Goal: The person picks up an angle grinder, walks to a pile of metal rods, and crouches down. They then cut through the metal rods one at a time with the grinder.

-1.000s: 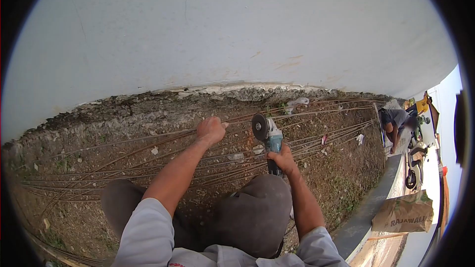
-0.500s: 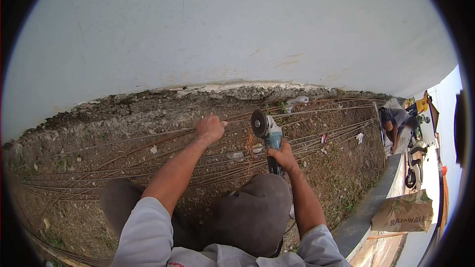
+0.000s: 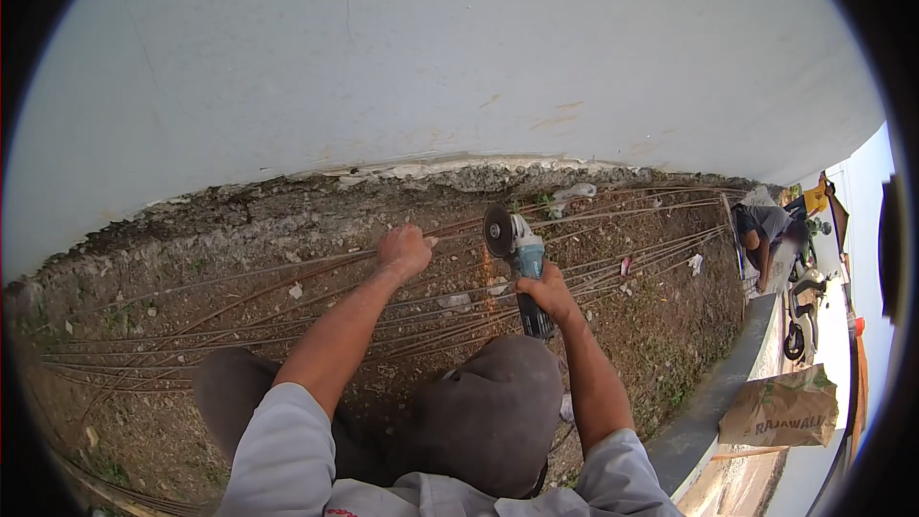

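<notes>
In the head view my right hand is wrapped round the body of a teal and black angle grinder. Its dark cutting disc stands upright against the upper steel rods, and orange sparks fall below it. To the left of the disc, my left hand is closed round a rusty steel rod. More long thin rods run side by side over the soil beneath both arms. My fingers hide part of the gripped rod.
A pale wall rises in front, with a crumbling base. On the right another person bends over near the rod ends. A low concrete ledge, a brown paper sack and a motorbike are also there.
The grinder and my right hand have shifted very slightly up and left. Sparks fall in both frames, and my left hand keeps its hold on the rod.
</notes>
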`<act>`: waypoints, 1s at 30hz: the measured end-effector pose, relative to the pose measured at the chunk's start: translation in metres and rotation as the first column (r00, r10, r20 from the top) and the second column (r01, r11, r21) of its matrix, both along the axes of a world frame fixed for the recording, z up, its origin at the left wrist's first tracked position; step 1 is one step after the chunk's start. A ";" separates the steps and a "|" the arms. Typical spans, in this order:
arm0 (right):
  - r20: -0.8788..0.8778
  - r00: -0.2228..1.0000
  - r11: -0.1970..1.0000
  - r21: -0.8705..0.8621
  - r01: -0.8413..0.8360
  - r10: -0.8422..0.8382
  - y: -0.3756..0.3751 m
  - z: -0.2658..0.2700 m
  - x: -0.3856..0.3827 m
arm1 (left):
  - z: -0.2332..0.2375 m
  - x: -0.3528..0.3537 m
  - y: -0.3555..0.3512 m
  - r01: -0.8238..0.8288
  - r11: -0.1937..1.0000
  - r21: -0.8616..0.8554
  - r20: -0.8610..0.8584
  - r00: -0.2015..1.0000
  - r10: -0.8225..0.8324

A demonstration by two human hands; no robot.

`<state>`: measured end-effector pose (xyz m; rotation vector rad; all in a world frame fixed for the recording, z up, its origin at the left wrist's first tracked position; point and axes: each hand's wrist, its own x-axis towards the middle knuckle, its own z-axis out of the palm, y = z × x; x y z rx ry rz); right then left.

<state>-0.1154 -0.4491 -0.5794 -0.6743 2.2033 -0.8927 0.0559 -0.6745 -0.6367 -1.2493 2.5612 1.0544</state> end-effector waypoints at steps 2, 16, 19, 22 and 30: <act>-0.004 1.000 1.000 0.031 0.007 -0.007 0.000 -0.010 -0.009 | 0.000 0.001 0.000 -0.001 1.000 -0.012 -0.002 1.000 0.001; 0.016 1.000 0.997 0.077 0.006 -0.007 -0.011 -0.002 -0.012 | -0.009 0.001 0.002 -0.008 1.000 -0.013 -0.021 1.000 0.008; 0.025 0.999 0.997 0.072 0.035 -0.037 -0.009 -0.012 -0.018 | -0.013 0.000 0.003 -0.008 1.000 -0.027 -0.020 1.000 0.008; -0.024 1.000 0.992 0.128 0.005 -0.002 -0.009 -0.011 -0.020 | -0.014 0.000 0.003 -0.011 0.999 -0.042 -0.043 0.999 0.009; 0.002 1.000 0.992 0.126 -0.004 0.003 -0.012 -0.006 -0.017 | -0.010 0.001 0.003 0.003 1.000 -0.005 -0.013 1.000 -0.004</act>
